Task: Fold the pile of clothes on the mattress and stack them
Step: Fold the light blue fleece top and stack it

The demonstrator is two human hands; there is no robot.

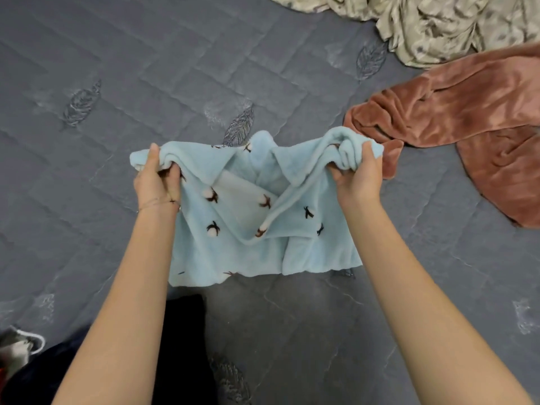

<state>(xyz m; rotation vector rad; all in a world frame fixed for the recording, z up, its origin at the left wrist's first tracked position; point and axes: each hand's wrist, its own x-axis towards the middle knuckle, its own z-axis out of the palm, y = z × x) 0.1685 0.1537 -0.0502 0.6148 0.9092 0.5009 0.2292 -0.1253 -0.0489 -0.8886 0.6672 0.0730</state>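
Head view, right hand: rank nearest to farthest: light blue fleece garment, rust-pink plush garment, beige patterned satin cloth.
1. light blue fleece garment: in the grip of the right hand, at its top right corner.
2. rust-pink plush garment: lying on the grey quilted mattress, just right of that hand.
3. beige patterned satin cloth: crumpled at the far right, beyond the plush one.

We see a pale blue fleece garment (233, 252) dotted with white cotton bolls on dark brown sprigs. Our slate-grey quilted mattress (87, 141) carries silvery leaf motifs. At two o'clock lies a rust-pink plush garment (467, 112), at one o'clock a cream satin cloth (453, 21) printed with grey leaves, at seven o'clock a black fabric (184, 331).
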